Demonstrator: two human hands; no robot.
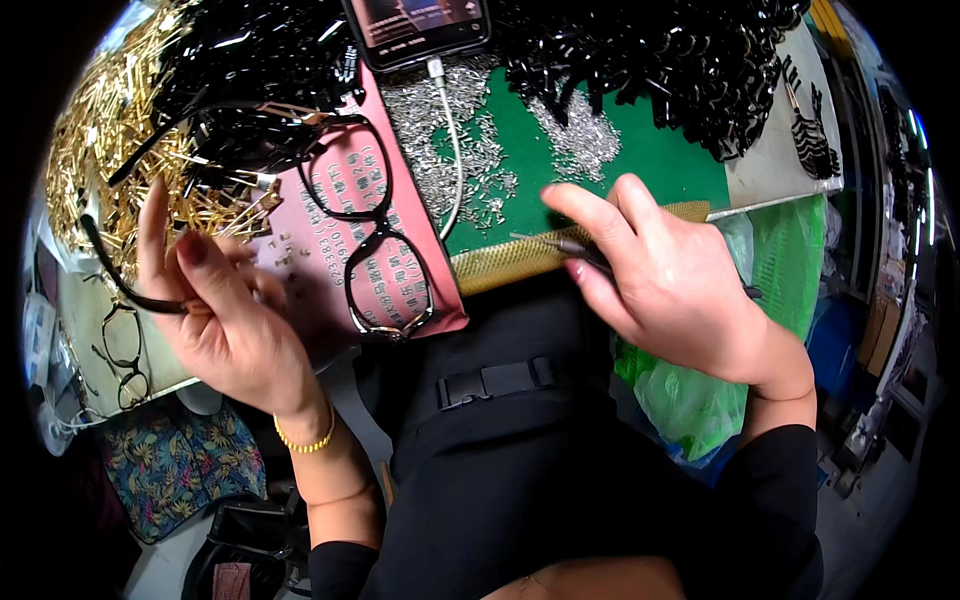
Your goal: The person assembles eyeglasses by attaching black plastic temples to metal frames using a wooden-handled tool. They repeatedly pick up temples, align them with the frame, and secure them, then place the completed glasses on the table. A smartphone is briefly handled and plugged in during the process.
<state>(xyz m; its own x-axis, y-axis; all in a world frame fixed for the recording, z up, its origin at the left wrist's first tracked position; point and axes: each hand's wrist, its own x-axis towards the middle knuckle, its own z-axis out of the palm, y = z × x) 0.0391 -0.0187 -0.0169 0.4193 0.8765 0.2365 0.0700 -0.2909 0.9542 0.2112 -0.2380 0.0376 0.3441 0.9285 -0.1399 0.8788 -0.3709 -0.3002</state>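
A black eyeglass frame (378, 228) lies on the pink cloth, its lens rims facing up. One black temple (190, 108) runs from its far end toward the left. My left hand (225, 320) is closed around the end of another black temple (120, 275), whose curved tip points away to the left. Whether that temple joins the frame is hidden by the fingers. My right hand (670, 270) grips a slim tool (572, 246) with a thin metal tip, apparently a small screwdriver. Its tip is above the yellow mesh strip, apart from the glasses.
Gold metal pieces (100, 130) heap at the left; black temples (650, 60) pile at the back. Small silver parts (450, 150) lie on the green mat (680, 170). A phone (420, 30) with a white cable (450, 150) stands behind. Tiny parts (285, 245) dot the pink cloth (315, 270).
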